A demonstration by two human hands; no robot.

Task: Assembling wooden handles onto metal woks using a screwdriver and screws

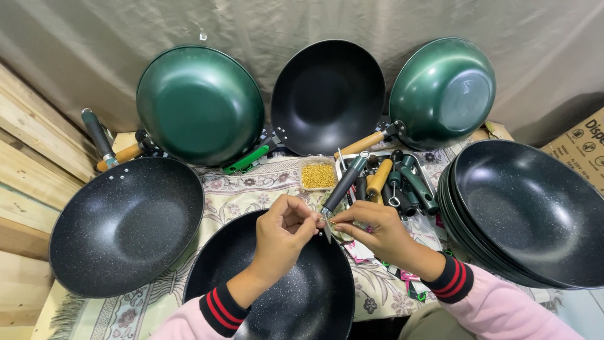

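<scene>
A workbench of woks, seen from above: at the far left a black speckled wok (126,226) lies face up on the patterned cloth (239,192), its rim just beside a dark-gripped handle (95,132) leaning on the wooden planks (25,151). Behind it a green wok (200,104) stands tilted against the grey backdrop, its enamel smooth and glossy. In front of you, a second black wok (289,296) sits under your wrists, its non-stick bowl matt and flecked. Your left hand (283,236) has thumb and fingers closed together on something small at the handle's end; what it pinches is too small to tell. Just beside it, touching at the fingertips, your right hand (377,233) is pinched shut on the metal end of a dark handle (343,186), which slants up and away over the cloth. Hold that handle steady with the right hand and keep the small part square to the bracket; a fine fit like this goes best with both hands braced low over the wok. Behind the hands, a shallow tray of yellow fasteners (318,175) lies near a metal tray of spare handles (393,179), some wooden, some green, some black. Upright at the back stand a black wok (327,94) and another green wok (443,91), back outward. At the far right a stack of black woks (522,214) sits nested, next to a cardboard box (582,148)
</scene>
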